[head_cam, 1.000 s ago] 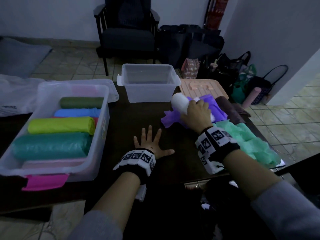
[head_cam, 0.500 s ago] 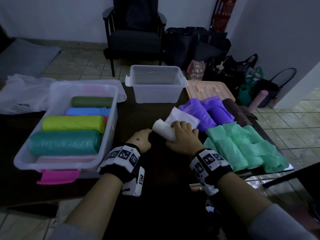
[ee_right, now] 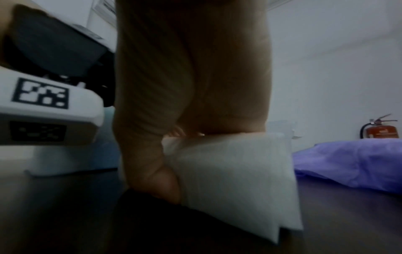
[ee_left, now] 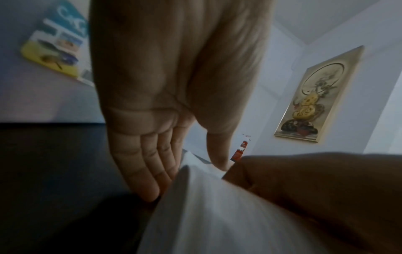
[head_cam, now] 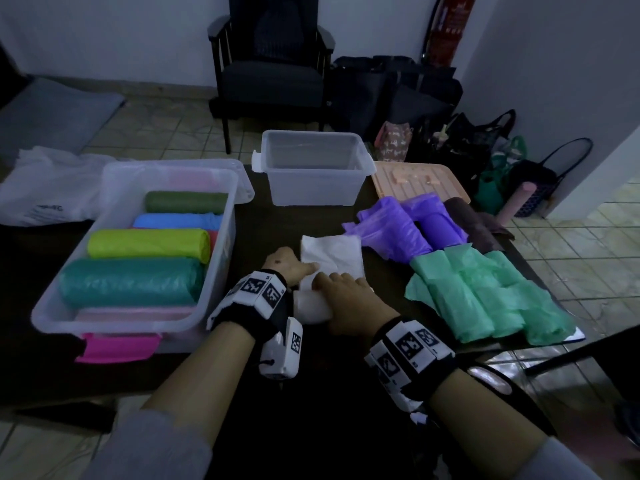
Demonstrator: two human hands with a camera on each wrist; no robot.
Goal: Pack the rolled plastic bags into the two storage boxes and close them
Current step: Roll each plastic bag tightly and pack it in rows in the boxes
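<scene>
A white plastic bag (head_cam: 332, 252), partly rolled, lies on the dark table (head_cam: 249, 362) in front of me. My left hand (head_cam: 292, 264) pinches its left edge, thumb on top and straight fingers (ee_left: 139, 177) down its side. My right hand (head_cam: 349, 296) lies over the rolled end (head_cam: 310, 308) with its fingers curled on it; the white bag (ee_right: 234, 171) shows under the palm in the right wrist view. The left storage box (head_cam: 45, 308) holds several coloured rolls. The smaller box (head_cam: 311, 188) behind stands empty and uncovered.
Loose purple bags (head_cam: 398, 237), green bags (head_cam: 485, 299) and a brown roll (head_cam: 467, 220) lie at the right. A peach lid (head_cam: 419, 180) sits behind them. A pink latch (head_cam: 117, 348) hangs on the left box. A chair (head_cam: 270, 77) and floor bags stand beyond the table.
My right hand has carried the white roll from the purple pile to the table's middle and nearer me. The bag has spread out flat. My left hand left the tabletop and took the bag's edge.
</scene>
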